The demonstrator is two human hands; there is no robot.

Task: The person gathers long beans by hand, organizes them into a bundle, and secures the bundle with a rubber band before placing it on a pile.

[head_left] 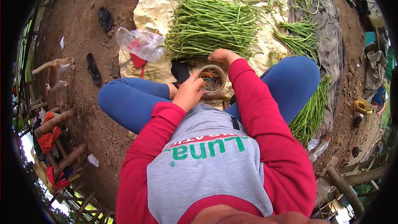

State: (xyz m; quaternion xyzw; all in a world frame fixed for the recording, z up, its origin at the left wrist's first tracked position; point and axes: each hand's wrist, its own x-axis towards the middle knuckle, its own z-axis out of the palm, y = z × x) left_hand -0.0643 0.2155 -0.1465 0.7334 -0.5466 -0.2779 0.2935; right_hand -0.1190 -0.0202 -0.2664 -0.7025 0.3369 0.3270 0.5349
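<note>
A round clear plastic tub (212, 79) of colourful rubber bands sits between my bent legs. My left hand (190, 92) is closed on the tub's left side, with a ring on one finger. Just above the tub's upper right rim is my right hand (224, 56), its fingers curled and close to the near edge of a large pile of long green beans (213, 27). Whatever those fingers pinch, if anything, is hidden.
Bean bundles (300, 37) lie right of the pile on a pale woven sheet (155, 0); more beans (313, 112) lie beside my right knee. Left are a clear plastic bag (141, 43), a red item (137, 61), dark slippers (93, 69) and a cat (57, 74) on the dirt.
</note>
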